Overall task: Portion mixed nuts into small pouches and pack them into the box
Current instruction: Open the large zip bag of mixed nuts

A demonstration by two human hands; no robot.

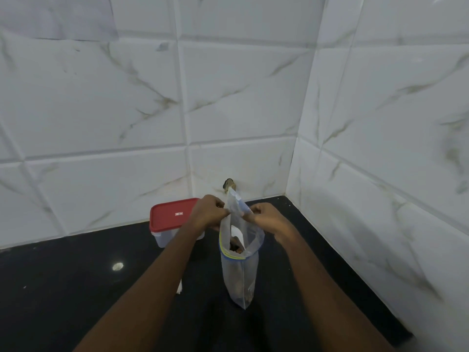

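1. Your forearms reach in from the near edge of the black counter (76,288) toward its back right corner.
2. Your left hand (206,212) and right hand (266,217) each pinch a small clear pouch (234,204), holding it up between them.
3. Below it, a large zip bag (239,275) of nuts stands open, mid-counter.
4. Left of your hands, a red-lidded box (170,217) sits closed against the back edge.
5. Bare counter spreads wide on the left; the right wall stands close.

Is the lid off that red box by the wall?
No, the red lid sits closed on the box, behind the left hand.
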